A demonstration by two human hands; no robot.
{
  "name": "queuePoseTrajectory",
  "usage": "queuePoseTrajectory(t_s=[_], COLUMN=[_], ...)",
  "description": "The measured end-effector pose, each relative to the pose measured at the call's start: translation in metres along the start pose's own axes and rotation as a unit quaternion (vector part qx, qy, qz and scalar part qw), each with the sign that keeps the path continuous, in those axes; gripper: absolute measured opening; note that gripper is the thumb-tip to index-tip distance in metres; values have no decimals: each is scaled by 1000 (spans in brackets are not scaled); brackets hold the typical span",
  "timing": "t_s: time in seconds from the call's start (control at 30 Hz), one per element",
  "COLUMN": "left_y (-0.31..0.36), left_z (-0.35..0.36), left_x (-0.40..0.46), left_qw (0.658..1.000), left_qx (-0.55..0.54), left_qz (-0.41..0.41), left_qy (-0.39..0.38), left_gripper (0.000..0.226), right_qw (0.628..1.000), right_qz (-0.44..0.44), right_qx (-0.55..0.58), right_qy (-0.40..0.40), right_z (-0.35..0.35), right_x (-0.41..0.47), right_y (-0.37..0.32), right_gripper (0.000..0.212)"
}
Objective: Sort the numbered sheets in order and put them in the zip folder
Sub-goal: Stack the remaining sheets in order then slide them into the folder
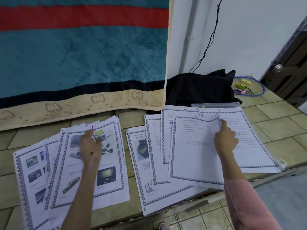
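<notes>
Numbered sheets with blue patterned borders lie fanned out on the tiled floor in two groups. My left hand [91, 146] rests, blurred, on the top sheet of the left fan, the one marked 14 [106, 165]. My right hand [226, 138] pinches the right edge of the sheet marked 10 [196, 151], which reads "STORAGE" and curls up at its top corner. Under it lies a sheet marked 1 [252, 143], and a sheet marked 12 [181, 111] shows behind. The clear zip folder [217, 105] lies flat at the back, partly under the sheets.
A teal, red and beige blanket [83, 55] hangs at the back left. A black bag [199, 87] sits by the white wall with a cable above it. Clips and a blue wire loop [245, 90] lie near a dark door [289, 67]. A tape roll [282, 162] sits right.
</notes>
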State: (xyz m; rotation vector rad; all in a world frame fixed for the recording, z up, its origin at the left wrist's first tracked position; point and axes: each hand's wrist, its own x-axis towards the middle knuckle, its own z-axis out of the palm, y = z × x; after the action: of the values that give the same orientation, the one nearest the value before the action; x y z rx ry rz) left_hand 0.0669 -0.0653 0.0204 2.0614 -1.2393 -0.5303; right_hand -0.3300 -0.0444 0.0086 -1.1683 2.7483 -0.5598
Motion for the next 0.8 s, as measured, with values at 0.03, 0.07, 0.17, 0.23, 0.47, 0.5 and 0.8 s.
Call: queuePoseTrajectory(t_s=[0.03, 0.07, 0.17, 0.23, 0.47, 0.5, 0.8], left_y=[16, 31, 60, 70, 91, 93, 87], left_z=[10, 21, 57, 77, 103, 106, 87], left_x=[-14, -28, -56, -62, -75, -79, -70], left_qw=[997, 990, 960, 953, 943, 946, 941], left_qx=[-38, -58, -85, -42, -74, -88, -127], left_qz=[11, 11, -40, -51, -66, -51, -59], left_qy=[-68, -129, -265, -296, -317, -309, -307], left_gripper=[36, 37, 48, 55, 12, 15, 40], right_qw=[1000, 999, 994, 988, 984, 984, 981], right_qz=[-8, -22, -106, -142, -140, -138, -143], right_qx=[-20, -33, -20, -30, -37, -39, -41], right_qy=[12, 29, 17, -56, -105, -108, -129], right_z=[4, 7, 19, 32, 40, 40, 37], right_x=[-2, -6, -19, -27, -31, -32, -26], right_y=[-2, -5, -17, -19, -14, -14, -8], right_gripper=[58, 58, 44, 46, 55, 55, 52])
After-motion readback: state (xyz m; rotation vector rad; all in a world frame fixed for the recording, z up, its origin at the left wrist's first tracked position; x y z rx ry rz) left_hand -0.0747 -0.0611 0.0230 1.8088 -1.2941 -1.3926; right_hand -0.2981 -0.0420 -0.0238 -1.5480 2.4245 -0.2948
